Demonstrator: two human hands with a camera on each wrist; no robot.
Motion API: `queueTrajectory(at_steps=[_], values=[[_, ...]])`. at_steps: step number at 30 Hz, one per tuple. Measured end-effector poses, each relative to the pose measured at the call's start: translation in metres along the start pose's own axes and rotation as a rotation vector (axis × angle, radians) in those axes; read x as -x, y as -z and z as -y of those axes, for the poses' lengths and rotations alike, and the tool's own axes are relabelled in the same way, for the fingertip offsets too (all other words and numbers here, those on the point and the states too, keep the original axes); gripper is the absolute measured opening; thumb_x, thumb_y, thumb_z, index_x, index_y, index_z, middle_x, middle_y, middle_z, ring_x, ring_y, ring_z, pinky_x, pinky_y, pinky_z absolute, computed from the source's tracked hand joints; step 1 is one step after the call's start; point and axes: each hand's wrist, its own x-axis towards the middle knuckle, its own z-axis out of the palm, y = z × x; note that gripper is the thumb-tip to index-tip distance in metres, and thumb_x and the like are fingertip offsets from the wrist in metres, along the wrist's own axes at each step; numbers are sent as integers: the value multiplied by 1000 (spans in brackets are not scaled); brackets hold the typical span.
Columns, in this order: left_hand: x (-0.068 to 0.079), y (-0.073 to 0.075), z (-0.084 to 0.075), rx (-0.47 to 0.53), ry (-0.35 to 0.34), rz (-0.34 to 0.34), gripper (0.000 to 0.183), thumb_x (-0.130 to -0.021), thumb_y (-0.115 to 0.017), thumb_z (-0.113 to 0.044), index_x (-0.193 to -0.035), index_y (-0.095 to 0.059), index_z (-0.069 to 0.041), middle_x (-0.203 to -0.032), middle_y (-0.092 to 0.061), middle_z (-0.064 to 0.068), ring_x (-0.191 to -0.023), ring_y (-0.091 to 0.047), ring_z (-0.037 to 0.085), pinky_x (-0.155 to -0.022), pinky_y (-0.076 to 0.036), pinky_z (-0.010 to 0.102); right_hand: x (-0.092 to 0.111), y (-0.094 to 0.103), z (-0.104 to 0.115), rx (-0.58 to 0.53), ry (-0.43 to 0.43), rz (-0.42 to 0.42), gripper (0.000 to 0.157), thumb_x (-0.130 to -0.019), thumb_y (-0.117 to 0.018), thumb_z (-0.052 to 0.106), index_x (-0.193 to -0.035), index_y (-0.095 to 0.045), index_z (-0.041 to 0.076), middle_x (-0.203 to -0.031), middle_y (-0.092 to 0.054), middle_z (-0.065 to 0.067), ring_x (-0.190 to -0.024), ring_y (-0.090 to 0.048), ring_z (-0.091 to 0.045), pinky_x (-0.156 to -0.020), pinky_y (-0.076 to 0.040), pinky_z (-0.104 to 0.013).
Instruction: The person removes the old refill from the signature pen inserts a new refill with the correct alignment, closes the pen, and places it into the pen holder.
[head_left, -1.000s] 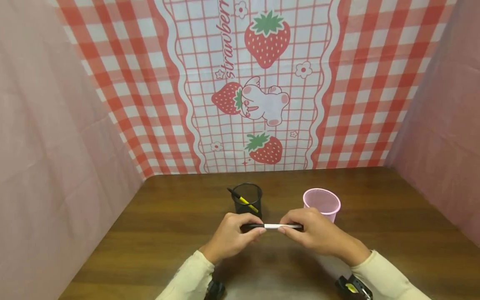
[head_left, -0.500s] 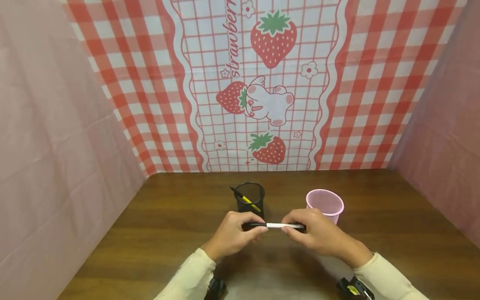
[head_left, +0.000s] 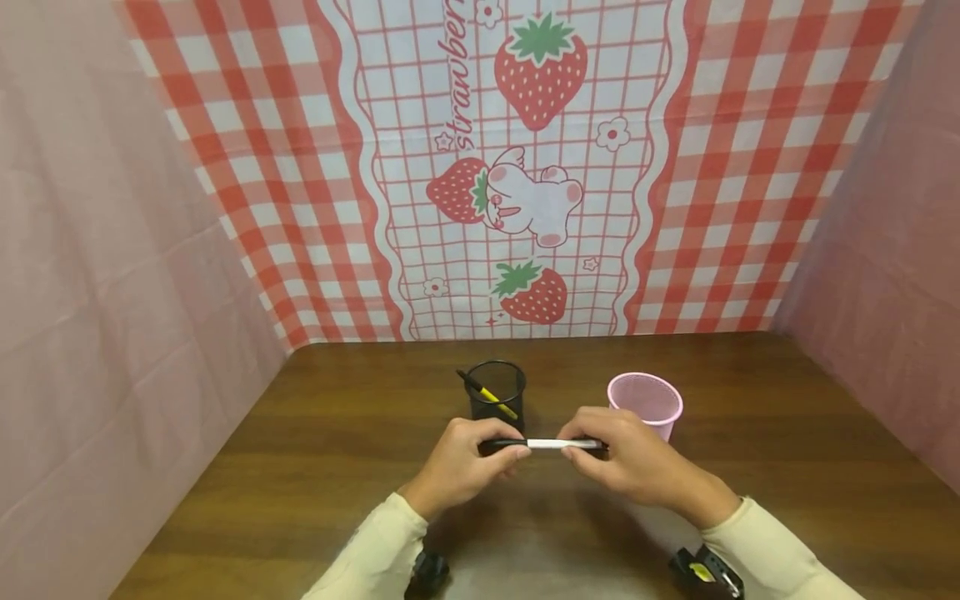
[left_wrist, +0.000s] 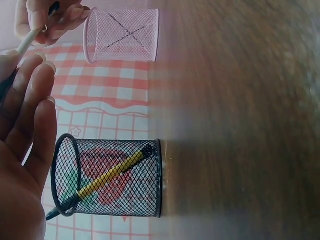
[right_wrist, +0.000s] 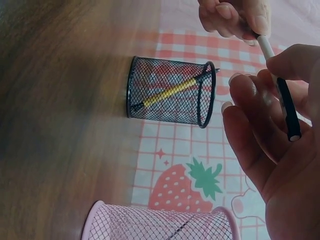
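Both hands hold one pen (head_left: pixel 546 444), white in the middle with black ends, level over the table. My left hand (head_left: pixel 461 462) pinches its black left part between thumb and fingers. My right hand (head_left: pixel 641 458) pinches the other side; in the right wrist view that black end (right_wrist: pixel 287 107) runs back toward the palm. Just beyond the left hand stands a black mesh pen cup (head_left: pixel 513 410) with a yellow-and-black pen (head_left: pixel 489 395) leaning inside, its tip above the rim. Behind the right hand is a pink mesh cup (head_left: pixel 656 398), partly hidden by that hand.
The brown wooden table (head_left: pixel 315 467) spreads around the hands. A strawberry-print checked cloth (head_left: pixel 536 208) hangs at its back edge, with pink cloth (head_left: pixel 127 250) at both sides. Dark crossed lines (left_wrist: pixel 128 33) show on the pink cup in the left wrist view.
The head view shifts slightly. Both hands keep their grip on the pen, and the cups stay in place.
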Motion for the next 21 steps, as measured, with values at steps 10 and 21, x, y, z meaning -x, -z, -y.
queueTrajectory(at_steps=[10, 21], values=[[3, 0, -8, -34, 65, -15, 4, -90, -74, -4, -93, -72, 0, -70, -69, 10, -56, -67, 16, -52, -57, 28, -2, 0, -1, -14, -29, 7, 20, -85, -76, 6, -93, -68, 22, -83, -56, 17, -69, -52, 0, -60, -44, -14], [-2, 2, -32, -17, 37, 5, 4, -90, -72, 2, -92, -69, 5, -69, -68, 15, -56, -67, 19, -53, -57, 28, 1, -1, -2, -15, -75, 10, 13, -90, -74, 13, -90, -66, 23, -81, -55, 17, -68, -52, 0, -58, -46, -18]])
